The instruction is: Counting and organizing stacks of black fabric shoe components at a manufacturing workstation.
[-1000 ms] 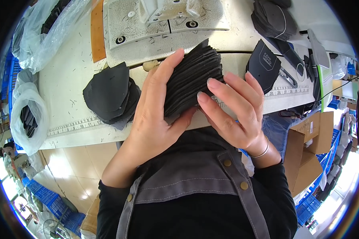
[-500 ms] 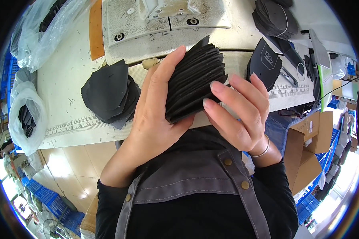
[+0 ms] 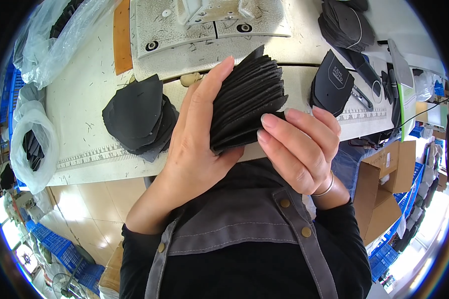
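My left hand [image 3: 192, 132] is wrapped round a thick stack of black fabric pieces [image 3: 249, 94], held on edge with the layers fanned out. At the stack's lower right corner, the thumb and forefinger of my right hand [image 3: 304, 142] pinch the edge of a piece. A loose pile of black cut pieces [image 3: 137, 117] lies on the table to the left. On the right rests another black piece with a light printed mark [image 3: 332, 84]. The palm side of the held stack is hidden by my left hand.
A sewing machine bed [image 3: 209, 35] stands at the back of the white table [image 3: 80, 119]. Far right are a tied bundle of black pieces [image 3: 344, 25] and a utility knife [image 3: 362, 97]. Plastic bags [image 3: 20, 154] hang at the left edge; a cardboard box [image 3: 379, 199] stands below right.
My right fingers have shifted slightly right and down along the stack's edge, and the front piece there is bent outward more. My left hand keeps its hold nearly unmoved.
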Demonstrator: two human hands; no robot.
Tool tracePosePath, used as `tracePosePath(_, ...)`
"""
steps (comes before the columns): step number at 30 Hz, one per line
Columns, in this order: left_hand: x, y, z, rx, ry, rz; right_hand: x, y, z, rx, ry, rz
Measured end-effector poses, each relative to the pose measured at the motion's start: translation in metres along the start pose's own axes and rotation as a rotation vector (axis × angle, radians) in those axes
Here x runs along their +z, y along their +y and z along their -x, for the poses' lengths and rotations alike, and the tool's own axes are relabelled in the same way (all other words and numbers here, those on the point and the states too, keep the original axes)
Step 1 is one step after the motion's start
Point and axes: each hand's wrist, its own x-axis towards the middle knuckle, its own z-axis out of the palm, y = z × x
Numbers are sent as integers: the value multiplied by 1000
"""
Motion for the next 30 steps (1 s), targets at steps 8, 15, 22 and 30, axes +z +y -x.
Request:
tracePosePath(8,-1,1,1,10,7,-18,2,0,-1,2,87,-28)
tracePosePath(15,1,2,-3,92,40,-40,0,-3,-3,5,30,2)
tracePosePath(22,2,3,-2,63,42,-74,0,-1,-6,11,31,-40)
tracePosePath(30,1,5,-3,25,35,-55,-6,-2,-8,56,-125,-68)
